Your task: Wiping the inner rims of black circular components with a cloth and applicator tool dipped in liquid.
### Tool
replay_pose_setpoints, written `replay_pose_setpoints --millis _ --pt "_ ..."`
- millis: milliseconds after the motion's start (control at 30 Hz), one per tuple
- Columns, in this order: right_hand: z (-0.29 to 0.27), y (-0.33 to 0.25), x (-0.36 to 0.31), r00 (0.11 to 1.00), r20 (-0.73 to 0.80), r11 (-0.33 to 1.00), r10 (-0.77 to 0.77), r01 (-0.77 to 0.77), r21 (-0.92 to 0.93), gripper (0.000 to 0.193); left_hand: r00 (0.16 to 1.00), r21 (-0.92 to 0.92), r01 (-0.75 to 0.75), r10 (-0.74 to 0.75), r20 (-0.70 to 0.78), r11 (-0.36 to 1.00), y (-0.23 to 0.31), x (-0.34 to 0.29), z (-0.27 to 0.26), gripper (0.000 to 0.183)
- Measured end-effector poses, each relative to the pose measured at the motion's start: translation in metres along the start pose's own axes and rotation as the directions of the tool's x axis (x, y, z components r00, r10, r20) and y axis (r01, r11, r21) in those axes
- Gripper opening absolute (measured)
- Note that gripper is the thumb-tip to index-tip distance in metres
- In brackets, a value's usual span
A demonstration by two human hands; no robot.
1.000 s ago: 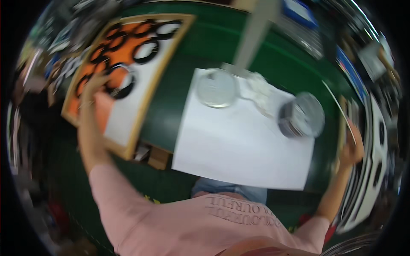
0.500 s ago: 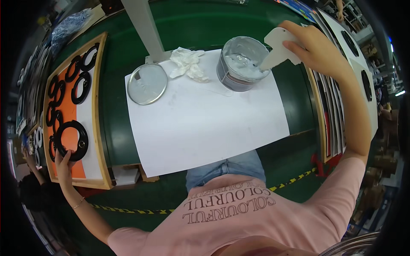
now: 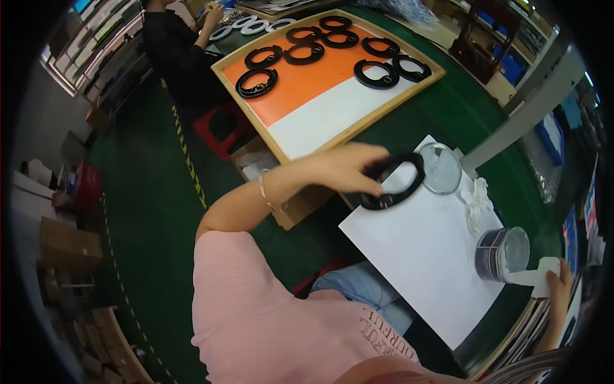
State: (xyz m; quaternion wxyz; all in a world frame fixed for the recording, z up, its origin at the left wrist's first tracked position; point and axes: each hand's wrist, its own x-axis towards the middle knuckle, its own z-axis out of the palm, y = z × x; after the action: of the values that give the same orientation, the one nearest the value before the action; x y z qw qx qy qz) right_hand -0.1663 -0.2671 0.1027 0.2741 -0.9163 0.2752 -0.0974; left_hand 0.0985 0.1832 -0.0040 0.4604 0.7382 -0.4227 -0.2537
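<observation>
My left hand (image 3: 348, 169) grips a black ring (image 3: 417, 174) by its near side, tilted above the white sheet (image 3: 425, 262). Far to the right, my right hand (image 3: 560, 293) is closed on a white flat scraper (image 3: 543, 276). The scraper's narrow end points at the tin (image 3: 489, 256), by its rim. Pale grey paste coats the inside of that tin. Beyond the ring lies a round clear-looking lid (image 3: 441, 168), and a crumpled white tissue (image 3: 476, 203) sits between lid and tin.
A wooden-framed tray (image 3: 345, 136) with an orange and white base holds several more black rings (image 3: 304, 53). A grey post (image 3: 521, 105) rises behind the lid. Another person (image 3: 182, 54) works at the far left beside white rings (image 3: 256, 26). A red stool (image 3: 216, 136) stands below the tray.
My left hand has lifted the black ring out of the tray and carried it over the white sheet. The view has swung left. My right hand still holds the scraper by the tin.
</observation>
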Motion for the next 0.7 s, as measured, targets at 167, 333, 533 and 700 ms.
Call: replay_pose_setpoints --millis 167,333,533,700 --pt "0.006 0.015 0.018 0.971 0.137 0.91 0.195 -0.232 0.344 0.042 0.98 0.148 -0.035 0.004 0.201 0.988 0.03 0.007 0.042 0.024" --pt "0.001 0.04 0.023 0.958 0.073 0.835 0.279 -0.279 0.474 0.042 0.977 0.175 -0.087 0.05 0.207 0.981 0.023 0.014 0.063 0.025" --pt "0.002 0.042 0.001 0.965 -0.012 0.803 0.263 -0.212 0.557 0.036 0.965 0.138 0.006 -0.042 0.259 0.99 0.029 0.009 0.059 0.025" --pt "0.03 0.027 -0.029 0.953 -0.072 0.737 0.293 -0.178 0.652 0.046 0.967 -0.116 0.071 -0.04 0.253 0.991 0.025 0.014 0.064 0.024"
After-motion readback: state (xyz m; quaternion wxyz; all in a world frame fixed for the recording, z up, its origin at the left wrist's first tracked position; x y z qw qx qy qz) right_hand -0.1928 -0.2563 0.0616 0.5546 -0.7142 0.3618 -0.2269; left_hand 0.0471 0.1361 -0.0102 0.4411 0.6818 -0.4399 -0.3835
